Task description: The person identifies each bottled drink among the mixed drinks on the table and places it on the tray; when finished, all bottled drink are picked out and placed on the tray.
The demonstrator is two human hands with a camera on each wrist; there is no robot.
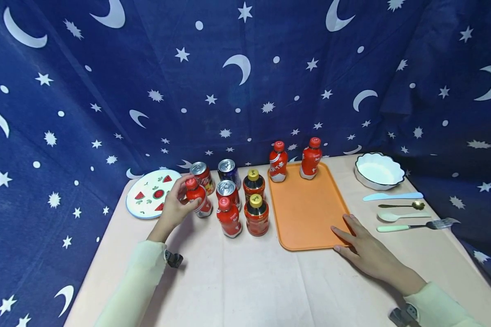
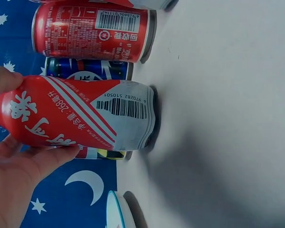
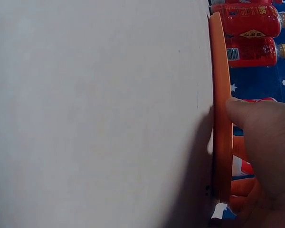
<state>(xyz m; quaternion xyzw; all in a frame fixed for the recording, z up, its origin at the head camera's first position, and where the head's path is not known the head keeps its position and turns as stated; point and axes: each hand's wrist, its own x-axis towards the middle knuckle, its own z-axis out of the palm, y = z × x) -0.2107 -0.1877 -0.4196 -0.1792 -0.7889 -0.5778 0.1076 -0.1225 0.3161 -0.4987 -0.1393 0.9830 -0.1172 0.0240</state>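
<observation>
My left hand grips a red plastic bottle, thumb on one side and fingers on the other, near its top. In the left wrist view the bottle shows a white base, a barcode and its bottom close to the table. My right hand rests at the near right corner of an orange tray, fingers spread. The right wrist view has its thumb against the tray's rim. Two red bottles, one left and one right, stand at the tray's far end.
Another red bottle, two yellow-capped bottles, a blue can and two red cans stand left of the tray. A watermelon-patterned plate lies far left. At right are a white fluted bowl, a knife, spoons and a fork.
</observation>
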